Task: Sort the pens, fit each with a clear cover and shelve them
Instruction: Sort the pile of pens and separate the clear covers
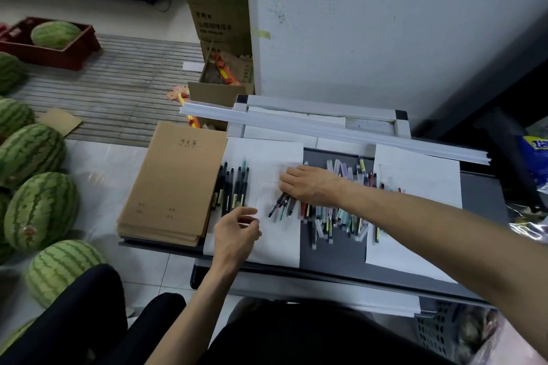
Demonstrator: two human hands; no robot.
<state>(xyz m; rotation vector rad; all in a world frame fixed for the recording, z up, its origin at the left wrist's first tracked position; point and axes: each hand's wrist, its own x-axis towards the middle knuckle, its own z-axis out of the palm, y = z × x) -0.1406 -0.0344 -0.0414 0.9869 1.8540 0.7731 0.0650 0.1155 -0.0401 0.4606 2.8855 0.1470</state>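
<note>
A row of dark pens [232, 188] lies sorted on the left white sheet [275, 249]. A mixed heap of pens and clear covers [341, 216] covers the grey tray [332, 258] in the middle. My right hand [308, 187] lies flat, palm down, over a few pens [281, 205] at the heap's left edge, fingers pointing left. My left hand [237, 231] hovers over the left sheet just below the sorted row, fingers loosely curled, holding nothing that I can see.
A stack of brown notebooks [175, 184] sits left of the sheet. A second white sheet [415, 187] lies at the right, long white strips [326, 130] across the back. Watermelons [41, 210] crowd the floor at left; cardboard boxes [219, 9] stand behind.
</note>
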